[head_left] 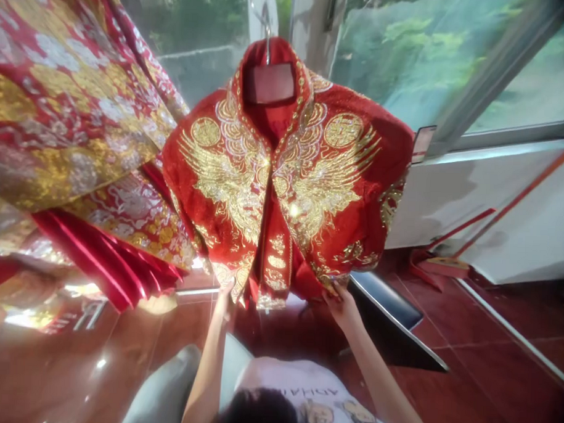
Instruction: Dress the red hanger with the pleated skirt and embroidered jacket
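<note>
A red jacket (381,138) with gold and silver embroidery hangs on a hanger (268,41) in front of me, its front parted down the middle. The lower left corner of its front hem is pinched in my left hand (226,299). On the other side, my right hand (341,303) grips the lower right front edge, fingers closed on the cloth. Both arms reach up from below, and the hem is drawn somewhat apart between them. A small tag (424,143) sticks out by the jacket's right shoulder.
At the left hangs a large red, gold and silver embroidered garment (82,106) with a pleated red hem (105,254). Windows (435,62) stand behind the jacket. A dark flat panel (393,320) and a broom-like red tool (442,264) are on the tiled floor (480,354) at right.
</note>
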`<state>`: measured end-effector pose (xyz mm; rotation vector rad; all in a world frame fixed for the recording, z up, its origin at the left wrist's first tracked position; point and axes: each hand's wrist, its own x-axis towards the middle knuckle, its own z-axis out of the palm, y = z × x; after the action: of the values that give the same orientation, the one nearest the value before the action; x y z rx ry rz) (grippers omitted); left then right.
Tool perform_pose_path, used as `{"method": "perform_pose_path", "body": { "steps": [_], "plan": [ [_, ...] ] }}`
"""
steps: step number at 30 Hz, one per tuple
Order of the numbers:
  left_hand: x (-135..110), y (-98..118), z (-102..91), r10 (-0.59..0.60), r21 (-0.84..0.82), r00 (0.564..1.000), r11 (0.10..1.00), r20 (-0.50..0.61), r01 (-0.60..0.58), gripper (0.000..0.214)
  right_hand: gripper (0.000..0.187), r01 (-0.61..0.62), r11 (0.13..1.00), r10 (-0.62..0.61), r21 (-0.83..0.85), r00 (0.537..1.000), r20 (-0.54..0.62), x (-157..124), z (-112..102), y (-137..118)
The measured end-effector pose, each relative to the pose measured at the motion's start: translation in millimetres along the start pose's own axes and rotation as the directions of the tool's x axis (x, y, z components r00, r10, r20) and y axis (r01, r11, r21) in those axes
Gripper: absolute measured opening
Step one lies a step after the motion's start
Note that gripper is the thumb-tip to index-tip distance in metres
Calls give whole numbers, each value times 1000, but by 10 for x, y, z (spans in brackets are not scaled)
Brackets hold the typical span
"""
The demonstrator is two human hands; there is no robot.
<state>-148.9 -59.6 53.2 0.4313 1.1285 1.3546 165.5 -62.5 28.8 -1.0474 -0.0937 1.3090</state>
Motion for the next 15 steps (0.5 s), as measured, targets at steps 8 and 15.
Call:
{"method": "perform_pose_path", "body": {
  "steps": [8,15],
  "plan": [
    [-795,-508,573,-16,-148,1000,989,22,19,56,48,-111,974,186,-198,890,416,-650,-61,-95],
    [-1127,-672,993,28,-41,1000,999,11,-28,67,53,-25,963,162,-270,851,499,-968,191,-289]
  ]
}}
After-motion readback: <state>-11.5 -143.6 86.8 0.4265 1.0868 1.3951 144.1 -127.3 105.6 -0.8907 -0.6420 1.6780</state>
